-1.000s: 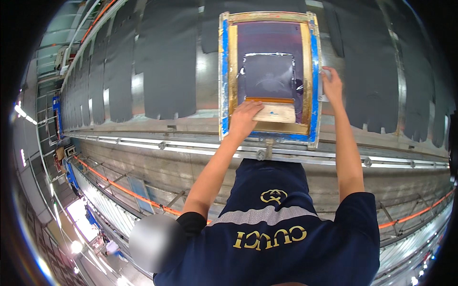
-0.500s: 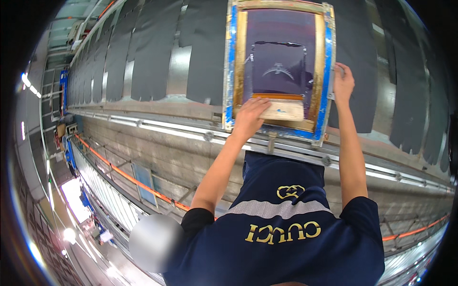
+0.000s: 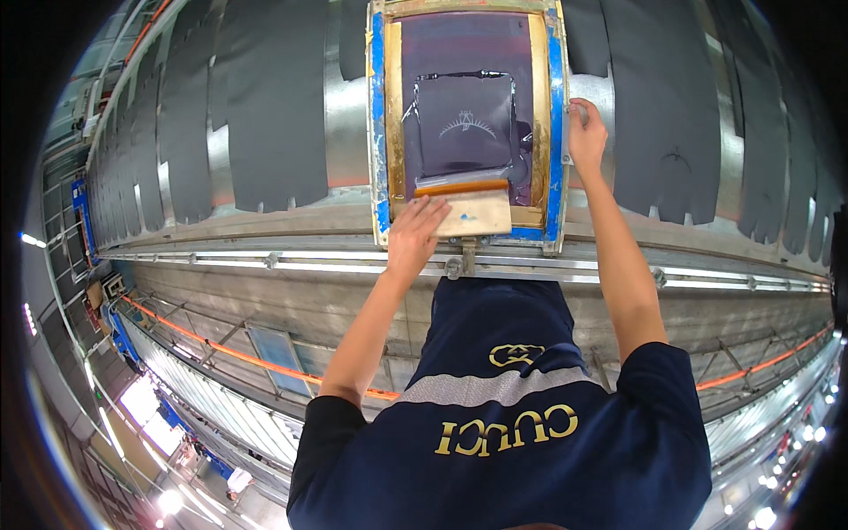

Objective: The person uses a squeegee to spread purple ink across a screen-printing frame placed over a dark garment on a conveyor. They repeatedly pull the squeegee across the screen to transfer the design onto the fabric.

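A screen printing frame [image 3: 554, 132] with blue-taped sides lies over the long table in front of me. Its dark mesh [image 3: 468, 44] carries a pale curved motif, with dark wet ink around it. At the near end of the mesh rests a squeegee [image 3: 481, 212] with a wooden handle and an orange blade. My left hand [image 3: 417, 231] holds the left end of that handle, fingers laid over the wood. On the frame's right side, my right hand [image 3: 587, 140] has its fingers curled at the outer edge; part of the grip is hidden.
Dark grey fabric pieces [image 3: 274, 115] lie in a row along the table, with shiny metal surface between them. One piece [image 3: 662, 115] right of the frame bears a faint curved mark. A metal rail [image 3: 353, 262] runs along the near edge. Behind are an orange pipe [image 3: 238, 355] and another table.
The frame, squeegee and both hands have shifted left in view. Relative to the fabric, the frame sits differently, and a marked piece now shows at its right. The squeegee is slightly more tilted.
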Action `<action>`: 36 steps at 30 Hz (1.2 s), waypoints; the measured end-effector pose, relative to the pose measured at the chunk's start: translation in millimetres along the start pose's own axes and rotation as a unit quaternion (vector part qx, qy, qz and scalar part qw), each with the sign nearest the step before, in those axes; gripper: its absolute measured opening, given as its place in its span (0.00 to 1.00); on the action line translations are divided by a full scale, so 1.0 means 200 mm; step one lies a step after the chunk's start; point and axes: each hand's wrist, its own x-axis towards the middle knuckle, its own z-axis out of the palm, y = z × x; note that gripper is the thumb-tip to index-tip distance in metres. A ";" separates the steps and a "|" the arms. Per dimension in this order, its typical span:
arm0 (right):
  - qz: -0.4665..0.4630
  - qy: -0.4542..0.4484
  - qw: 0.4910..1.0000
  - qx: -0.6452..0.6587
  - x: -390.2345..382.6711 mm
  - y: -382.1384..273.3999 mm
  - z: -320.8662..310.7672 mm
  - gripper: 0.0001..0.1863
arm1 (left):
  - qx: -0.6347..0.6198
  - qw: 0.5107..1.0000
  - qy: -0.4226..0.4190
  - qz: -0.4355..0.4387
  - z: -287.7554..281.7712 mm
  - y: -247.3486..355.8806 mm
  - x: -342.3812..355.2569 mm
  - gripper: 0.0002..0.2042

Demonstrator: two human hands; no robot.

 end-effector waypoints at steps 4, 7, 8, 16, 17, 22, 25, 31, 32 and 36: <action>0.012 -0.025 0.998 -0.048 0.02 0.04 0.00 0.13 | -0.014 0.999 0.000 0.049 0.06 0.01 -0.05 0.30; -0.024 -0.046 0.991 -0.127 0.04 0.00 -0.05 0.14 | 0.068 0.996 -0.018 0.054 0.05 -0.06 0.10 0.26; -0.096 -0.042 0.976 -0.190 0.05 -0.05 -0.08 0.16 | 0.062 0.997 0.012 0.045 0.04 -0.09 0.21 0.24; -0.295 -0.246 0.886 -0.260 0.16 -0.60 0.08 0.20 | -0.058 0.994 -0.047 -0.086 -0.17 -0.37 1.20 0.21; -0.299 -0.250 0.875 -0.288 0.17 -0.61 0.12 0.20 | -0.043 0.994 -0.064 -0.082 -0.17 -0.36 1.23 0.21; -0.274 -0.215 0.905 -0.244 -0.19 -0.40 0.10 0.23 | -0.007 1.000 0.016 -0.021 -0.05 -0.25 0.91 0.23; -0.262 -0.237 0.907 -0.229 -0.50 -0.32 -0.02 0.23 | -0.011 1.000 0.002 -0.004 0.00 -0.17 0.57 0.23; -0.327 -0.208 0.895 -0.219 -0.29 -0.44 -0.01 0.22 | -0.035 0.997 -0.024 -0.059 -0.07 -0.22 0.74 0.23; -0.355 -0.174 0.896 -0.201 -0.18 -0.46 0.03 0.19 | -0.063 0.995 -0.029 -0.065 -0.10 -0.27 0.86 0.23; -0.342 -0.161 0.912 -0.162 0.08 -0.46 0.18 0.14 | -0.039 0.998 0.026 -0.028 -0.12 -0.36 1.19 0.19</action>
